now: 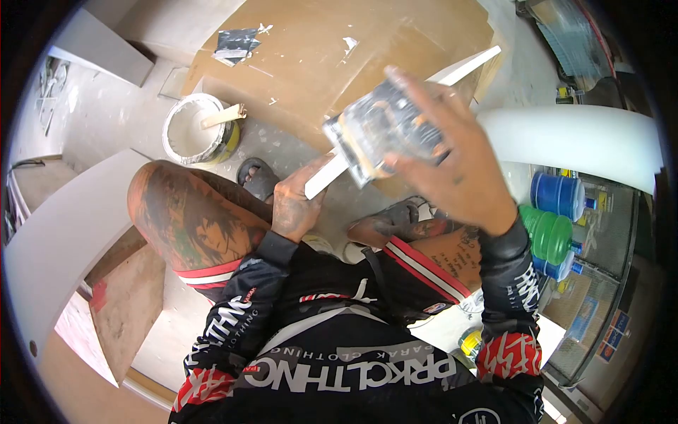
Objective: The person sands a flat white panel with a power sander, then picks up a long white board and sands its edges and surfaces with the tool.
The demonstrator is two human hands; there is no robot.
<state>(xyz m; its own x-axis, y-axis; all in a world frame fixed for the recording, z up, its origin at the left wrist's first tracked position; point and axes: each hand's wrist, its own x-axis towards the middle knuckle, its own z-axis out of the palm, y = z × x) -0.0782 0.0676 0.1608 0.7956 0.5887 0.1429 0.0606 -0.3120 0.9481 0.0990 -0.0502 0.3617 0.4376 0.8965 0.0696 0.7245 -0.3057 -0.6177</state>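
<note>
The right hand [452, 166] held a grey sanding block [378, 131] against the white strip [466, 69], its fingers spread across the block's back. The left hand [293, 205] clasped the strip's near end with curled fingers. A paint bucket [168, 136] stood left of the strip.

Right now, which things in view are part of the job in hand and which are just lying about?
In hand: left hand gripping white strip; right hand holding smeared block.
Lying about: bucket with stick, brown board, water bottles.
</note>
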